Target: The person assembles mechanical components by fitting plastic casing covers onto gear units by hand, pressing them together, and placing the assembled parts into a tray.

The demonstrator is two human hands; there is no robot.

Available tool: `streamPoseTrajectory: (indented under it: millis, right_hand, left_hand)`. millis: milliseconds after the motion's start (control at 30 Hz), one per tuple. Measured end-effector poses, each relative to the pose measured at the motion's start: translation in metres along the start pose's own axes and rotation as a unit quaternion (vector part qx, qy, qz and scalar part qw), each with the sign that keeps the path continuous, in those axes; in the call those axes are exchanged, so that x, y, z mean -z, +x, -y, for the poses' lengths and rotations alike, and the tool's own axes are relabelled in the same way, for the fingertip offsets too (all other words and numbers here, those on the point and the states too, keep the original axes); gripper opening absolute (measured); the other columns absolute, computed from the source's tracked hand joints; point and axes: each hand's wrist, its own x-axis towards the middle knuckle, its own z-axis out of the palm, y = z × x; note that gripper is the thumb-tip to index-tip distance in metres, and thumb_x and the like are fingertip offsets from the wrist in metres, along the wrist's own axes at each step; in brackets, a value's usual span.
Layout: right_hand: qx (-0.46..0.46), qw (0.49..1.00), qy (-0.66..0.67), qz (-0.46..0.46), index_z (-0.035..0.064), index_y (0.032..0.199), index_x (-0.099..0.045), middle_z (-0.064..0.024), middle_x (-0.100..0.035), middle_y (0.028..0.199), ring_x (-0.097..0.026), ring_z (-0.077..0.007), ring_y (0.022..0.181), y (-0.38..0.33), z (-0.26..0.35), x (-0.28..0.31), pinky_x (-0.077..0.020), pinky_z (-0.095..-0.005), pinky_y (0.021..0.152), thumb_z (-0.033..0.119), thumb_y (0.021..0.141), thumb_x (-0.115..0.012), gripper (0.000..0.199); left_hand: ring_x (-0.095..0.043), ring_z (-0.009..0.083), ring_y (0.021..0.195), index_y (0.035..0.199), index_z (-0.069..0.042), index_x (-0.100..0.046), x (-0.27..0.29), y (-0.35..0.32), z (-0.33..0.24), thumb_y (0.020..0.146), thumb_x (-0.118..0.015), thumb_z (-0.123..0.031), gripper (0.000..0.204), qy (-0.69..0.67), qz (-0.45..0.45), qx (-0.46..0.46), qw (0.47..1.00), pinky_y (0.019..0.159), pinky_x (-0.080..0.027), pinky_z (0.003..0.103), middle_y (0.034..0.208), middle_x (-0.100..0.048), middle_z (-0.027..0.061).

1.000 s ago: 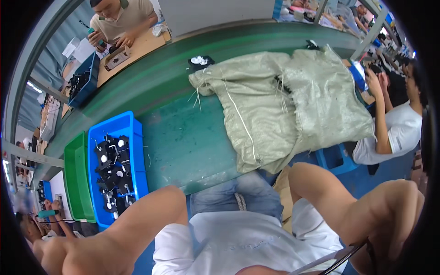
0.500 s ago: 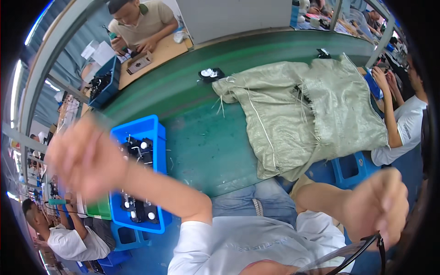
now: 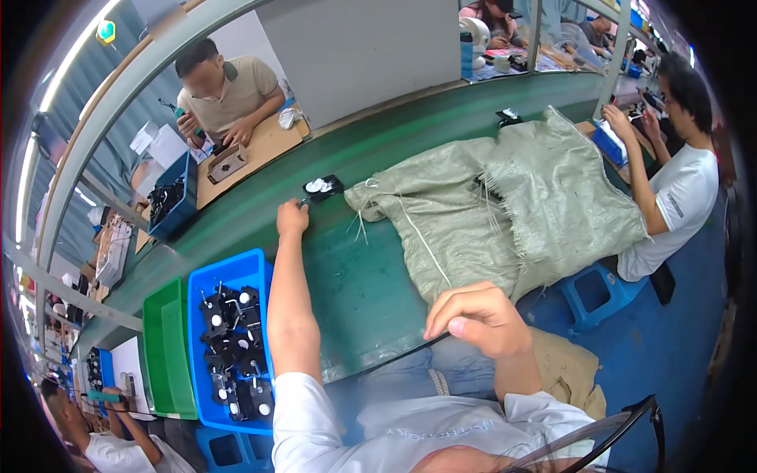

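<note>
The green worktop (image 3: 347, 276) stretches out ahead of the fingers, with a large pale woven sack (image 3: 505, 205) lying on it beyond the right hand (image 3: 481, 319). Left of the outstretched left forearm sits a blue bin (image 3: 206, 280) of black parts. The right hand's fingers are curled loosely at the near edge, holding nothing visible. The left hand (image 3: 292, 217) reaches far out, fingers narrow, fingertips touching a small black and white part (image 3: 322, 188) just beyond them.

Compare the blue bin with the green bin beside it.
The blue bin holds many black parts with white spots; the green bin shows none. The blue bin lies nearer the left hand, the green bin farther left. Both are rectangular plastic trays at the green table edge.
</note>
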Motion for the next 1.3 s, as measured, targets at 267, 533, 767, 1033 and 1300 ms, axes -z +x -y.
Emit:
streamPoseTrajectory:
  millis: [267,533,767,1033,1300]
  right_hand:
    - [0.108,0.969,0.218,0.040,-0.0072,0.099,-0.066,-0.0286,-0.066,0.099,-0.064,-0.0342,0.091,0.023,0.010,-0.015,-0.0498,-0.0413,0.085,0.029,0.094,-0.044,0.043]
    - [0.257,0.894,0.367,0.008,-0.0037,0.099,-0.068,-0.0263,-0.067,0.099,-0.063,-0.0346,0.092,-0.010,0.054,-0.077,-0.0499,-0.0432,0.086,0.020,0.089,-0.044,0.035]
    - [0.462,0.796,0.388,-0.043,0.0003,0.093,-0.072,-0.0182,-0.070,0.094,-0.066,-0.0278,0.085,-0.113,0.127,-0.050,-0.0544,-0.0370,0.079,-0.002,0.075,-0.052,0.027]
    - [0.600,0.725,0.337,-0.031,0.0033,0.086,-0.074,-0.0118,-0.073,0.088,-0.069,-0.0228,0.076,-0.038,0.106,-0.024,-0.0581,-0.0327,0.073,-0.015,0.066,-0.059,0.031]
    - [0.141,0.965,0.105,-0.193,0.0029,0.086,-0.068,-0.0144,-0.069,0.082,-0.060,-0.0238,0.060,-0.068,0.007,0.034,-0.0533,-0.0343,0.062,0.006,0.082,-0.057,0.012]
  left_hand:
    - [-0.064,0.0388,0.087,0.092,-0.005,-0.072,0.013,-0.039,-0.024,0.089,-0.061,-0.027,0.025,0.058,-0.017,-0.033,0.998,0.078,-0.052,0.047,0.098,-0.067,0.0176]
    - [-0.065,0.0379,0.073,0.089,-0.004,-0.075,0.079,-0.093,-0.077,0.085,-0.063,-0.025,0.025,-0.027,-0.126,-0.058,0.990,0.068,-0.053,0.043,0.081,-0.072,0.0136]
    - [-0.060,0.0209,0.065,0.086,0.001,-0.074,0.140,-0.192,-0.114,0.085,-0.069,-0.020,0.021,-0.184,-0.246,0.028,0.951,0.064,-0.050,0.032,0.073,-0.069,0.0092]
    - [-0.059,0.0177,0.066,0.094,0.004,-0.070,0.136,-0.291,-0.148,0.086,-0.064,-0.004,0.013,-0.328,-0.351,-0.082,0.873,0.065,-0.048,0.027,0.086,-0.070,0.0101]
    - [-0.061,0.0204,0.068,0.100,0.010,-0.067,0.093,-0.297,-0.153,0.085,-0.059,0.003,0.018,-0.610,-0.355,-0.066,0.705,0.063,-0.051,0.027,0.087,-0.070,0.0167]
